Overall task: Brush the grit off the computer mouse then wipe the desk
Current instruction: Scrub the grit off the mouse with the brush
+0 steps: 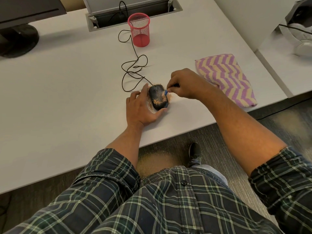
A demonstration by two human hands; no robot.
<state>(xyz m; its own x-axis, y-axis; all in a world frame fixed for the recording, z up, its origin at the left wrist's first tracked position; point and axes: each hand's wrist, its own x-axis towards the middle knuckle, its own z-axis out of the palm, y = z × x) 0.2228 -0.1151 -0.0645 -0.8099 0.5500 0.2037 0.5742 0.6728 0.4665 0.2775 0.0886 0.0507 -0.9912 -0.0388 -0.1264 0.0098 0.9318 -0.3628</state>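
Mouse: black computer mouse (158, 97) on the white worktop (70, 92), near the front edge, tan grit (158, 102) scattered over its back half and on the worktop around it.
Left grip: left hand (141, 109) cups the mouse's left side, fingers along its flank, thumb curled round its near end.
Right grip: right hand (184, 83) with fingers curled tight, pinching a small brush (166, 92); blue tip touching the mouse's right side.
Cable: dark cord (133, 65) loops from the mouse toward the desk's open cable hatch (133, 12).
Cloth: purple-and-cream zigzag cloth (226, 78) lying flat to the right, just beside the right hand.
Other: red mesh pen cup (139, 29) upright, farther back; monitor base (18, 39) at far left.
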